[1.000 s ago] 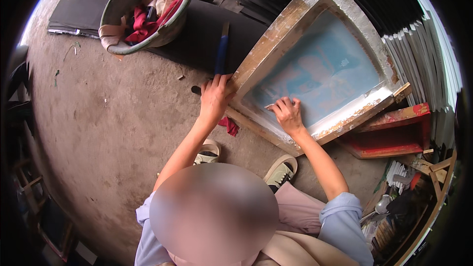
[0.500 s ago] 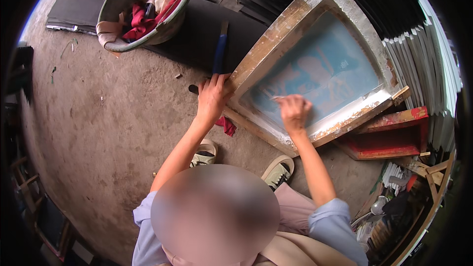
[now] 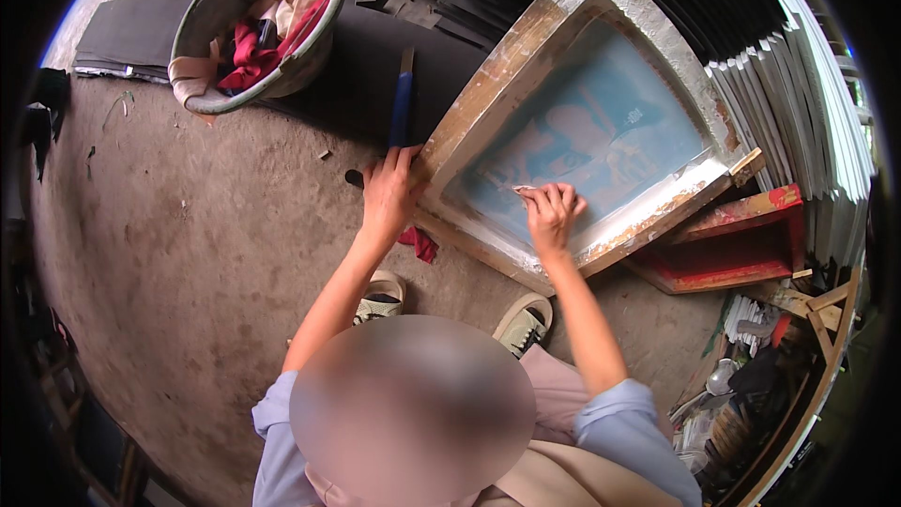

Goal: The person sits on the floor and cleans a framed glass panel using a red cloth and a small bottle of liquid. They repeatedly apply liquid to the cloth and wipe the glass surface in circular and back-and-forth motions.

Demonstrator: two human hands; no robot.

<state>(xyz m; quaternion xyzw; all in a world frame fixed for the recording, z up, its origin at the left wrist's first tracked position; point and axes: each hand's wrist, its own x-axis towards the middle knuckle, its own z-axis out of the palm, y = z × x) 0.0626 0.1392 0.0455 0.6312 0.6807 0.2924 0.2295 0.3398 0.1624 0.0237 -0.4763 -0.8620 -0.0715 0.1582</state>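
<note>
The wooden screen frame (image 3: 488,99) lies tilted on the floor at one o'clock from the person; the left hand (image 3: 387,195) grips its lower-left corner, fingers curled over the edge; the right hand (image 3: 551,211), at three o'clock from the left, pinches a small pale scrap (image 3: 523,190) against the blue mesh (image 3: 601,131).

It was a print workshop: a wooden screen frame (image 3: 572,131) (blue mesh), stacked frames (image 3: 807,84), concrete floor (image 3: 216,253).
</note>
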